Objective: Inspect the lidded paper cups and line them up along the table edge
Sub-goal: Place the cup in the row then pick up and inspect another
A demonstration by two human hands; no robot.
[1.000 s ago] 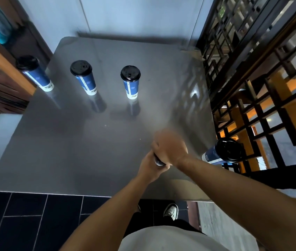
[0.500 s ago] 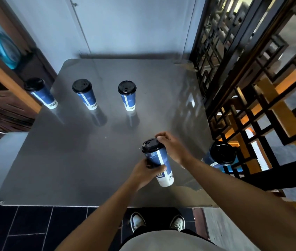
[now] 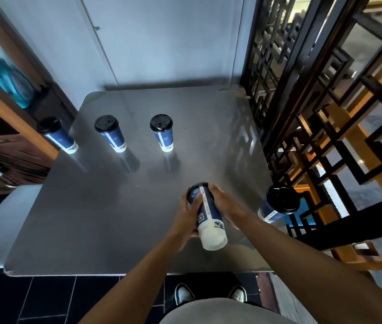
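Above the near part of the steel table [image 3: 105,220] I hold a blue paper cup [image 3: 207,216] tilted, its white base toward me and its lid end pointing away. My left hand [image 3: 191,216] grips its left side and my right hand [image 3: 226,205] wraps the right side near the top. Three upright blue cups with black lids stand in a row across the far half: one at the left edge [image 3: 56,134], one in the middle [image 3: 110,133], one to the right [image 3: 163,133]. Another lidded cup [image 3: 278,203] stands at the table's right edge.
A black lattice screen [image 3: 320,108] runs along the right side of the table. A wooden cabinet [image 3: 3,127] stands on the left and a pale wall behind. Dark floor tiles and my shoes [image 3: 185,294] show below the near edge.
The cup was lifted off the table and tipped over, so its white base now faces me. My right hand slid from the lid to the cup's side. The camera view shifted downward.
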